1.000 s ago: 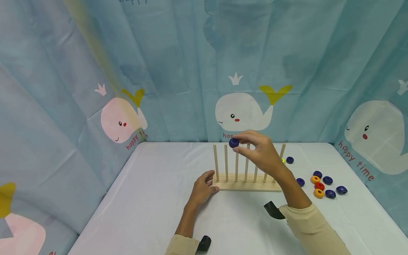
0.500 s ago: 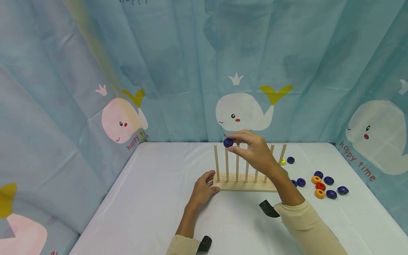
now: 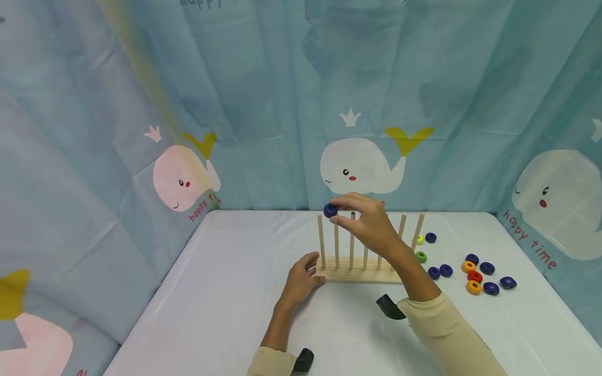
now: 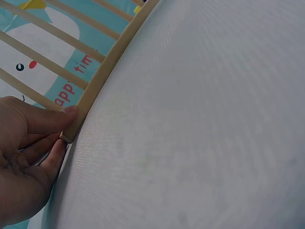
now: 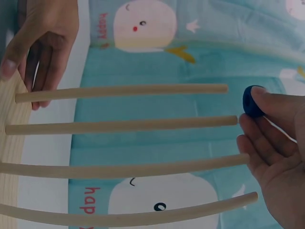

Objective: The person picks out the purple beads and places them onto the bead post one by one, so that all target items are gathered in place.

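Note:
A dark blue bead is pinched between the thumb and fingertips of my right hand. In the right wrist view the bead sits just off the peg tips, apart from them, near the two leftmost pegs. Below it stands a wooden peg rack, a flat base with a row of upright bare pegs; my right forearm hides part of its right side. My left hand grips the left end of the base. Thumb and fingers close around that end in the left wrist view.
Loose beads lie right of the rack: several blue ones, including a blue bead, a red bead, two orange ones, a green bead and a yellow bead. A patterned curtain hangs behind the white table.
My right hand has moved left along the peg tops with the blue bead, from around the third peg toward the leftmost two. The left hand stays on the rack's end.

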The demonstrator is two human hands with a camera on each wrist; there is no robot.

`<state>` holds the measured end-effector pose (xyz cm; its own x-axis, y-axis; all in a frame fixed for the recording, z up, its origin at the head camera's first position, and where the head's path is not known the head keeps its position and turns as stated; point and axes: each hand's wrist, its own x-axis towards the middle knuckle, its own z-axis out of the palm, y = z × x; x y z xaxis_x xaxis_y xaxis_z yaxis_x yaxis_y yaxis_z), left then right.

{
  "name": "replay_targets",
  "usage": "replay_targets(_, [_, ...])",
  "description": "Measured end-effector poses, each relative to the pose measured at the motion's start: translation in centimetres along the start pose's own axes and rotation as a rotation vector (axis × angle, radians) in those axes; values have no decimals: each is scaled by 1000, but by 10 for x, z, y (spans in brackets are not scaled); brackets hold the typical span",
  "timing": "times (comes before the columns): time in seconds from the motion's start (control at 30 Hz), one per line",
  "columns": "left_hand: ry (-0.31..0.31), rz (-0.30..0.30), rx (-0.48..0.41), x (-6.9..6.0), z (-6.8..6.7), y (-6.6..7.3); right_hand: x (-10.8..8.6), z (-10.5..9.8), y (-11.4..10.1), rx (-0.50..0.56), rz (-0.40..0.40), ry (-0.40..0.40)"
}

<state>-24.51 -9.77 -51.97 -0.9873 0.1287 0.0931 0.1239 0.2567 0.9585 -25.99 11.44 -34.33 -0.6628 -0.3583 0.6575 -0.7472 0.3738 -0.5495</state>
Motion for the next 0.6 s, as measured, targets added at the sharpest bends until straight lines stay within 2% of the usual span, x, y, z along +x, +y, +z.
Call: replay_targets(0.6, [-1,-15,21,-3,-1,5,7,14,1,-16,20,-52])
